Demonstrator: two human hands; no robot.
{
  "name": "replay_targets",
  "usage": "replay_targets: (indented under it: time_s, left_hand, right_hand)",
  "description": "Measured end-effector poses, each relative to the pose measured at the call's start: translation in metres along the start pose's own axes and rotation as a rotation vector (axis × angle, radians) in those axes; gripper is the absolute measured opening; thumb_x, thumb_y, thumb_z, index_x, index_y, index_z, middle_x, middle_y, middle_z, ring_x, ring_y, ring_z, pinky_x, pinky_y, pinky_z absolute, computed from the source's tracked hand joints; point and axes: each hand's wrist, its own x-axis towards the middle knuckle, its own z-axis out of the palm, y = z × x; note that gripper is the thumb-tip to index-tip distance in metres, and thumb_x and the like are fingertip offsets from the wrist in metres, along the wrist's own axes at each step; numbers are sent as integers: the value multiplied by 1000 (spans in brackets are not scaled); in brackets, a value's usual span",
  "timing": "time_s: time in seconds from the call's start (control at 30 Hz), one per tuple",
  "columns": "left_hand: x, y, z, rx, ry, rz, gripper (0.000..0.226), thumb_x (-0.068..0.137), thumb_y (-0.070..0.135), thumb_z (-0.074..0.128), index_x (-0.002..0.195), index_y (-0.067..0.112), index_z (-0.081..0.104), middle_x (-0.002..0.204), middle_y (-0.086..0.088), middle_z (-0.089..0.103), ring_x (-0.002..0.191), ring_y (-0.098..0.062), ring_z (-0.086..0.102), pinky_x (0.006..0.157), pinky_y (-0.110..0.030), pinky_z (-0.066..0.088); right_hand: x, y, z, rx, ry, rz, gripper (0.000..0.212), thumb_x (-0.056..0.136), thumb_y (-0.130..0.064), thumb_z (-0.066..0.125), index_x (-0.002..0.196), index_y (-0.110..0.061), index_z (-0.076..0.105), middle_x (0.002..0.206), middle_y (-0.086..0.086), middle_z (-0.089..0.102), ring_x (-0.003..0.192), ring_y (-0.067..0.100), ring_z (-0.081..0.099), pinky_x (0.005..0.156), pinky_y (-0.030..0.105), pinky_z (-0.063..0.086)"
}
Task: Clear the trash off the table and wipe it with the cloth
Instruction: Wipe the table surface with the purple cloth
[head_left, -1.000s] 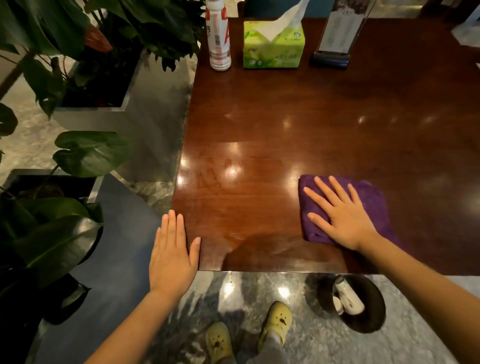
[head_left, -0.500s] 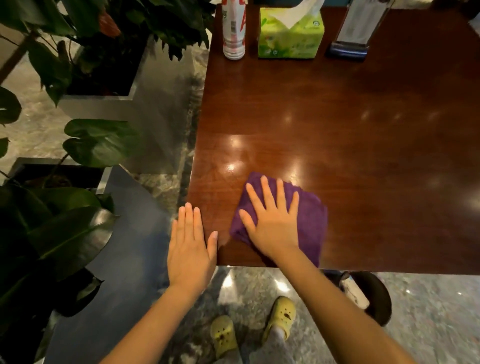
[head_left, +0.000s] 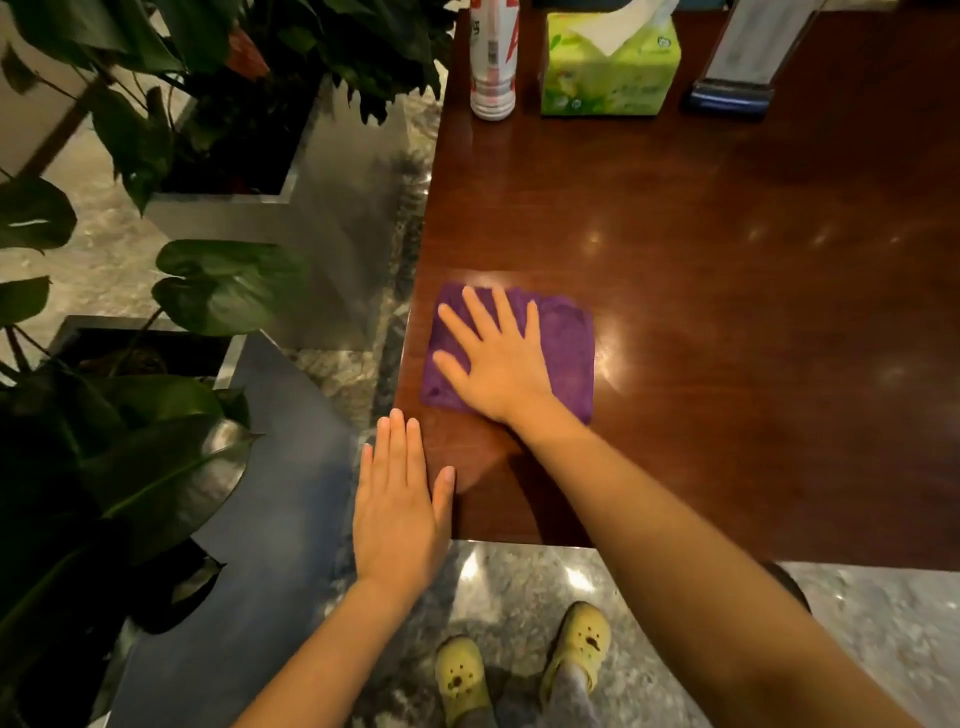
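Observation:
A folded purple cloth (head_left: 563, 345) lies flat on the dark wooden table (head_left: 727, 260) near its left edge. My right hand (head_left: 493, 358) presses down on the cloth with fingers spread. My left hand (head_left: 400, 504) lies flat with fingers together at the table's near left corner, partly off the edge, holding nothing. A dark bin (head_left: 792, 590) on the floor under the near edge is mostly hidden by my right arm.
At the far edge stand a white and red bottle (head_left: 492, 57), a green tissue box (head_left: 610, 65) and a sign holder (head_left: 735, 57). Metal planters (head_left: 249, 200) with large-leaved plants (head_left: 156, 441) crowd the left side. My feet in yellow clogs (head_left: 519, 670) stand on a marble floor.
My right hand has slid the cloth from the right part of the near table over to the left edge and a little farther from me. The left hand stayed at the corner.

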Motion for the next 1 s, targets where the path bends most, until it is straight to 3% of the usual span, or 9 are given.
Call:
replay_targets:
  time_s: [0.13,0.27,0.33,0.4,0.57,0.77,0.83,0.9,1.0]
  left_hand:
    - [-2,-4,-4,-189,-56,13,95,76,68,-21,148,10,2,154,0,-10,143,-10,-10,118,-27,-9]
    - [-2,4,-17,-228,-92,-28,90,77,68,-8,148,14,3,158,-4,-8,144,-11,-14,119,-31,-8]
    - [-2,20,-21,-207,-86,-16,86,79,61,1,148,11,15,159,-9,3,147,-16,-6,119,-32,-5]
    - [-3,40,-22,-215,-74,57,81,80,56,12,142,10,34,156,-10,20,146,-21,10,118,-31,3]
    - [-2,95,-26,-397,-116,18,41,85,24,52,125,14,53,123,-10,53,119,-28,43,100,-38,37]
    - [18,161,-43,-477,-232,298,37,80,-1,56,111,16,63,113,-4,63,108,-21,58,89,-20,37]
    - [30,192,-54,-457,-286,445,36,79,-1,58,109,17,65,113,-2,65,107,-18,58,86,-17,34]
    - [42,225,-64,-445,-331,543,35,77,-1,62,107,17,67,106,-1,66,102,-16,59,80,-13,33]
    - [58,278,-75,-437,-444,593,33,78,7,67,108,18,65,95,5,61,89,-10,55,77,-15,36]
  right_hand:
    - [-90,2,10,-14,45,-55,59,89,-58,31,143,-34,36,154,0,34,144,31,25,115,60,16]
    - [-141,10,4,27,-8,-28,59,90,-58,29,144,-34,34,154,-2,33,145,29,24,114,57,14]
    - [-142,16,-4,147,-23,19,58,90,-51,26,144,-32,34,154,-3,33,145,24,25,115,51,15]
    - [-143,29,-10,136,38,62,54,88,-38,32,140,-26,45,148,-1,45,137,23,42,109,47,32]
    - [-166,61,-19,60,87,151,48,79,-32,59,125,-19,59,129,4,61,113,27,59,95,41,46]
    - [-183,112,-54,425,87,265,85,81,-22,65,151,-22,15,159,0,18,142,22,23,113,39,25]
    - [-189,150,-73,512,113,257,73,80,-19,65,145,-22,32,152,2,36,137,22,33,111,37,29]
    - [-198,188,-92,492,87,251,41,80,-17,65,121,-17,61,125,6,62,118,25,52,100,36,39]
    - [-221,242,-124,548,6,341,20,83,-19,66,101,-13,70,101,6,71,96,22,63,84,34,45]
